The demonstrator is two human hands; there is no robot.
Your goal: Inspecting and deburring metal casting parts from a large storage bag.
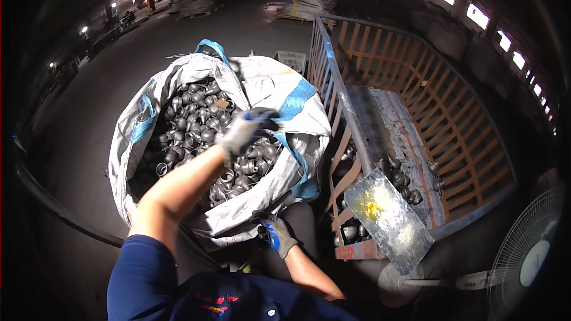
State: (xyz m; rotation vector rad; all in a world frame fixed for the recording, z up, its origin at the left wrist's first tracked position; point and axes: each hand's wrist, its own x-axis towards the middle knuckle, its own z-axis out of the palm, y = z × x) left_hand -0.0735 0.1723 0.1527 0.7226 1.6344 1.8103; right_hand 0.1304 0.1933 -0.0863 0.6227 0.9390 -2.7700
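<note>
A large white woven bulk bag [208, 221] with blue straps stands in front of me, filled with dark grey, rounded pipe-like fittings [193, 113]. My left hand [247, 129], in a grey-and-dark work glove, reaches over the fittings to the bag's right side, close to a blue strap [295, 102]. Motion blurs its fingers, so their grip does not show. Low by the bag's near edge is my right hand [278, 236], in a blue-and-grey glove. Its fingers are curled around something dark that I cannot make out.
To the right stands a barred metal cage bin [339, 80] with more fittings [410, 193] inside. A metal plate [389, 220] with white and yellow residue sits at its near corner. A fan [532, 261] is at lower right, and a grey crate [291, 59] lies behind the bag.
</note>
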